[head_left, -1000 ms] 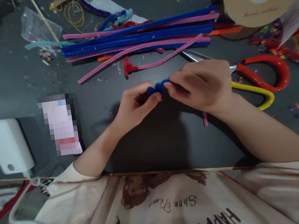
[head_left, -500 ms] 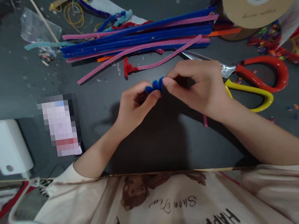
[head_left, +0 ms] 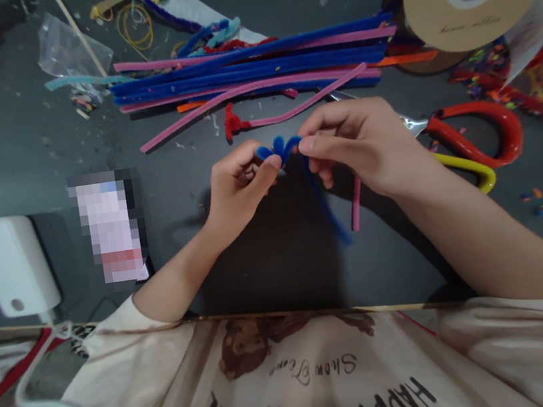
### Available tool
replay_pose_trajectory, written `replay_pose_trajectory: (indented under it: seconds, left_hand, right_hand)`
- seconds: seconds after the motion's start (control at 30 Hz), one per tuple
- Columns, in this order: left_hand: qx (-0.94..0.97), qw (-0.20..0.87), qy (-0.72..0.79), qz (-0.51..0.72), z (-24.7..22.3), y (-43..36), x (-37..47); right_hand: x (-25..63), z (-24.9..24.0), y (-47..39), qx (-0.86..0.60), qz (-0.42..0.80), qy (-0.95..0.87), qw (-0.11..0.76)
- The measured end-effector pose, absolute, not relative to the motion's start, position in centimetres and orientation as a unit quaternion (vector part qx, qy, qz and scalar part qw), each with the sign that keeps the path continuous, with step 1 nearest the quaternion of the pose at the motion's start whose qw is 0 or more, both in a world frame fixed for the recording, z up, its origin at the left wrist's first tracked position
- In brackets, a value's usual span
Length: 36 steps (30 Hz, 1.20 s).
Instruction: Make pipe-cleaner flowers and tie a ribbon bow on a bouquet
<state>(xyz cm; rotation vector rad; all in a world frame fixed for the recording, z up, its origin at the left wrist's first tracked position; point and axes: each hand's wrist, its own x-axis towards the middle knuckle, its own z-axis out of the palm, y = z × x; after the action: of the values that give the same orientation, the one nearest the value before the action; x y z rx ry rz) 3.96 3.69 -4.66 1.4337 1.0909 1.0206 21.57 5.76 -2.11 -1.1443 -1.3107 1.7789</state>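
Note:
Between my two hands is a blue pipe cleaner [head_left: 279, 144] bent into several small loops like petals. My left hand [head_left: 243, 184] pinches the looped part between thumb and forefinger. With thumb and forefinger, my right hand [head_left: 357, 144] grips the same pipe cleaner just right of the loops, and its straight tail hangs down toward the table. A short pink pipe cleaner [head_left: 356, 205] shows below my right hand, its upper end hidden by the hand. Just beyond my hands lies a pink stem with a twisted red end [head_left: 234, 122].
A bundle of blue and pink pipe cleaners [head_left: 253, 70] lies across the table. Scissors with red and yellow handles [head_left: 511, 129] rest at right, partly behind my right hand. A ribbon spool [head_left: 425, 0] stands back right. A blurred-out phone [head_left: 143, 271] and white power bank [head_left: 12, 267] are left.
My right hand has drawn slightly right and turned, spreading the blue loops apart. The pipe cleaner's long tail now shows below it. My left hand has shifted a little left.

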Motion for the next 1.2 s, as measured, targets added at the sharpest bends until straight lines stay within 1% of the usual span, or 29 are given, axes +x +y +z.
replay_pose_trajectory:
  seconds: [0.17, 0.43, 0.67, 0.83, 1.2]
  left_hand:
    - [0.59, 0.535, 0.453, 0.401, -4.3, 3.6, 4.0]
    - [0.571, 0.557, 0.458, 0.393, -4.0, 3.7, 3.8]
    - [0.583, 0.574, 0.432, 0.38, -4.1, 3.7, 3.6]
    - [0.567, 0.581, 0.407, 0.42, -4.3, 3.9, 3.7]
    - [0.549, 0.563, 0.447, 0.427, -4.6, 4.0, 3.8]
  right_hand:
    - [21.3, -2.5, 5.5, -0.409, 0.708, -0.465, 0.339]
    - [21.2, -2.9, 5.4, -0.359, 0.741, -0.451, 0.345]
    - [21.5, -3.3, 5.8, -0.343, 0.759, -0.452, 0.32]
    - [21.7, -3.5, 6.0, -0.31, 0.781, -0.453, 0.298]
    - [21.9, -3.7, 6.1, -0.331, 0.749, -0.483, 0.311]
